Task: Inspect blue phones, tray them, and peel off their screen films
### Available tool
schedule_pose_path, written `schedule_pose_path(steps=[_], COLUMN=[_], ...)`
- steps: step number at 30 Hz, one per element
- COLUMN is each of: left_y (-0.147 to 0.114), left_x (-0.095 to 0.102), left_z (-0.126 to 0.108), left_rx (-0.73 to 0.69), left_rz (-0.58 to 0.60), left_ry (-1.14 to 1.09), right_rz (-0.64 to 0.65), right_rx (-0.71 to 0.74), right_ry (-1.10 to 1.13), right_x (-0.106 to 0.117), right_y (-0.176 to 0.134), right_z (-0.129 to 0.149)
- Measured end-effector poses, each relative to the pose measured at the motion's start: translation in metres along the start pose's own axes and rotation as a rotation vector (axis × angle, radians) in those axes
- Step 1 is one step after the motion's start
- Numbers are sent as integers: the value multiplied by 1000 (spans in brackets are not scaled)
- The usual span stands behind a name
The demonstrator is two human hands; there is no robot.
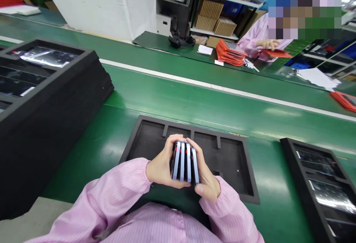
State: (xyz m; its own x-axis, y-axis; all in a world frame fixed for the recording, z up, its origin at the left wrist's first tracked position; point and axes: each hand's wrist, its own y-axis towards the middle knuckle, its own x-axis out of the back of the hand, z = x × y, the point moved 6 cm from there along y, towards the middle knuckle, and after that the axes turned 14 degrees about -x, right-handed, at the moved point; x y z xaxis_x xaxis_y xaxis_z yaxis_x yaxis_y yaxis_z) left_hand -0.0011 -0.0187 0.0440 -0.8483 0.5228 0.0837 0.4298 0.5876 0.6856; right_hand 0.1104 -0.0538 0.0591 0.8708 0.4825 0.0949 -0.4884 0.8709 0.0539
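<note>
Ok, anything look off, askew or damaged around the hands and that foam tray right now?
Nothing stands out. The left hand and right hand squeeze four slim devices on edge in an even bundle above the black foam tray, which lies flat on the green belt with its compartments bare and no visible damage.

The flat faces of the stacked devices (185,161) are hidden between the left hand (161,167) and right hand (204,178). Beside them, the right tray (319,183) is cut off by the frame edge.
</note>
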Motion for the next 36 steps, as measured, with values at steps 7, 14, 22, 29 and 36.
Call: schedule_pose_path(steps=[7,14,22,29,36], left_y=[-1,1,5,5,2], left_x=[-3,-7,-5,-5,-5], left_z=[-2,-6,1,-1,-9], left_rx=[-48,-86,68,63,-77], left_rz=[8,22,5,12,34], left_ry=[38,106,-115,-110,35], right_rz=[-163,-429,-496,-490,-504], right_rx=[-19,-58,-84,-105,-4], right_ry=[73,73,256,277,216], right_x=[-3,0,-4,-7,-10], right_y=[-2,-5,3,2,-5], right_z=[1,5,-13,-9,-3])
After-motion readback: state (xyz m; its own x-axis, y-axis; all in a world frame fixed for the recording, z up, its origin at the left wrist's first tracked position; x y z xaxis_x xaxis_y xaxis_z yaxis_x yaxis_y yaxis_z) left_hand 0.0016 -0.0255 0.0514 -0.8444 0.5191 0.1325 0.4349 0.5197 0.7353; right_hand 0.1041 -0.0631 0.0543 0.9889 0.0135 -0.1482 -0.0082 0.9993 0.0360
